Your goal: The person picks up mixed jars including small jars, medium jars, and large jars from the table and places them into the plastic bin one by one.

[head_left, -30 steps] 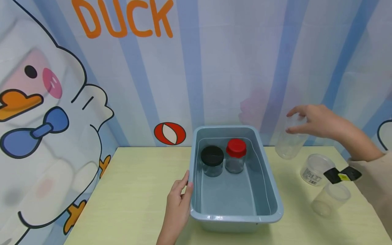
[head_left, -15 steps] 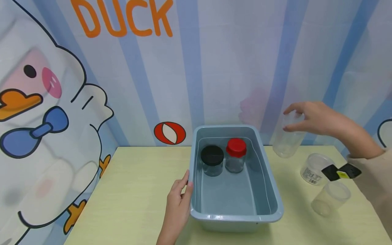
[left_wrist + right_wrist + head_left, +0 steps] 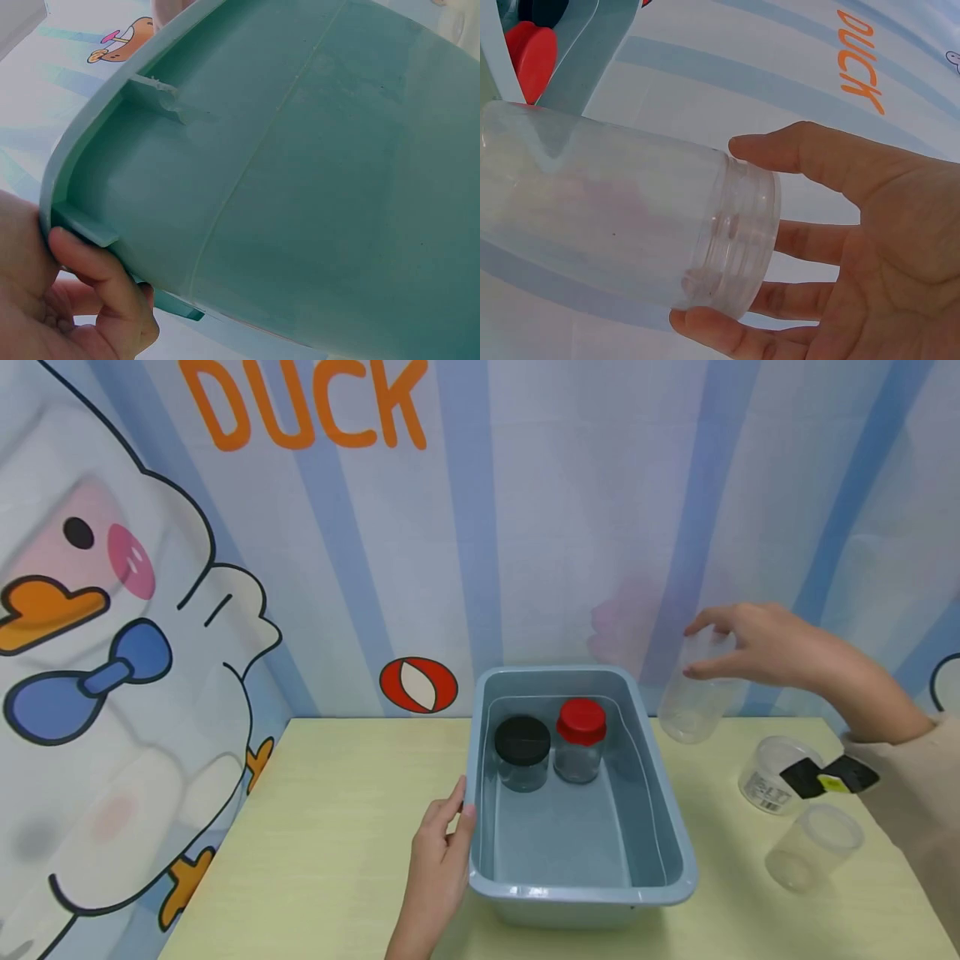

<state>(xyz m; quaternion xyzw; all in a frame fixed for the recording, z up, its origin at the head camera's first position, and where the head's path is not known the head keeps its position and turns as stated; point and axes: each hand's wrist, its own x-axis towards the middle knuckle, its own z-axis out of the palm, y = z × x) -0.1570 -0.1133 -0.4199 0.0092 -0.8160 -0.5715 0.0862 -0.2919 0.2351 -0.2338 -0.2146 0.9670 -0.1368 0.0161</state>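
Observation:
My left hand [image 3: 438, 860] grips the left rim of a blue-grey plastic basin [image 3: 581, 893]. In the left wrist view its fingers are curled at the rim, against the basin's outer side. Beyond the basin's right side, my right hand [image 3: 772, 643] holds a tall clear plastic jar [image 3: 690, 718] by its neck. Thumb and fingers sit on opposite sides of the jar's ridged mouth [image 3: 746, 232] in the right wrist view, and the jar has no lid. Inside the basin stand a clear jar with a black lid [image 3: 521, 739] and another with a red lid [image 3: 582, 718].
On the table [image 3: 360, 827] right of the basin, a short clear tub [image 3: 772, 777] with a printed label stands behind a lidless clear jar [image 3: 806, 860]. A black strap piece on the right sleeve overlaps the tub. A printed curtain [image 3: 555, 510] hangs behind the table.
My right hand and the tall clear jar have shifted slightly left and up. My left hand, the basin and the other jars have stayed put.

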